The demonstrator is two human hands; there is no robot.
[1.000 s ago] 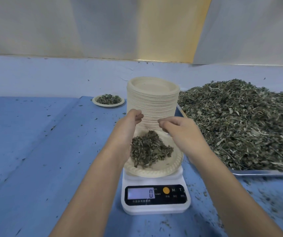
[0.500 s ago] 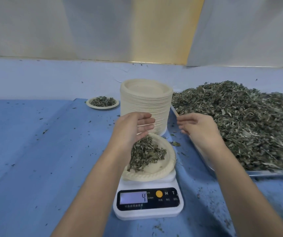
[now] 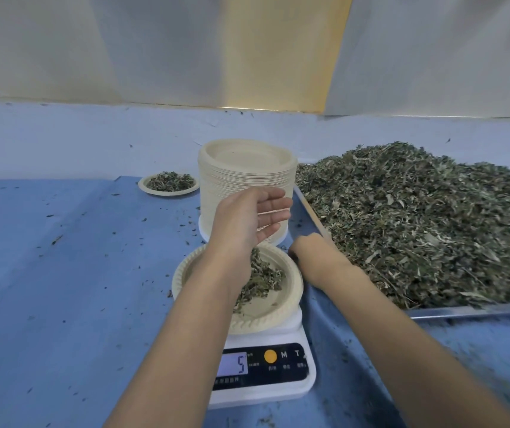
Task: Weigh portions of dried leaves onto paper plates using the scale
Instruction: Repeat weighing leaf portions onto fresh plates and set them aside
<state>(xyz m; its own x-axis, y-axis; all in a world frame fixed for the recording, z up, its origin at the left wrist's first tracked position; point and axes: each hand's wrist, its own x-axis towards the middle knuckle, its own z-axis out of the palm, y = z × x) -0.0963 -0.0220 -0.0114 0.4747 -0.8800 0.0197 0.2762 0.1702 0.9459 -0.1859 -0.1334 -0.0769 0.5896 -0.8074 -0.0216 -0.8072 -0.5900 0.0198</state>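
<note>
Left hand point(image 3: 247, 223) spread above plate point(image 3: 266, 323); right hand point(image 3: 305, 252) unclear; scale point(image 3: 281, 389) shows 5.

The left hand point(image 3: 247, 220) is raised, palm turned rightward, fingers point(image 3: 273, 208) straight and together. The right hand point(image 3: 310, 257) reaches forward, bent downward, its fingers hidden.

The scale point(image 3: 263, 362) display reads 5; buttons marked M, T.

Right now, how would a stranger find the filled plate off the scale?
Find the tall stack of empty plates behind the scale. Left of it, on the blue table, lies a plate of leaves. It alone holds leaves without a scale beneath.
</note>
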